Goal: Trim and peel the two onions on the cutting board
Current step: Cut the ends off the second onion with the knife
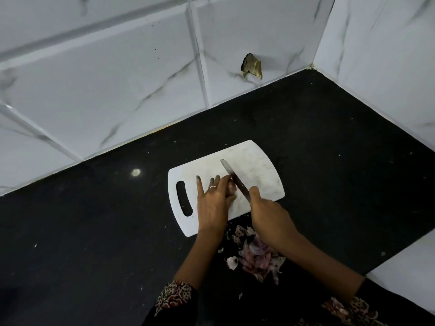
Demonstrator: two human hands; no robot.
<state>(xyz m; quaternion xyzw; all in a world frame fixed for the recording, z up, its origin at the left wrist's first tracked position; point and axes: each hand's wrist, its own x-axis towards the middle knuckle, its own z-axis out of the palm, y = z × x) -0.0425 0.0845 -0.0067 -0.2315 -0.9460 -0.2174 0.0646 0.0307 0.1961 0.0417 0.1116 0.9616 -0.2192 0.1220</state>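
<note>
A white cutting board (256, 168) with a handle slot lies on the black counter. My left hand (213, 203) covers an onion (231, 187) on the board and holds it with curled fingers; only a small pale part of the onion shows. My right hand (266, 212) grips the handle of a knife (231, 176), whose blade lies across the onion's right side and points away to the upper left. A second onion is not visible.
A heap of purple onion skins (256, 255) lies on the black counter (329, 149) just in front of the board, between my forearms. White marble-look tiled walls (117, 78) close the counter at the back and right. A chipped hole (252, 66) marks the back wall.
</note>
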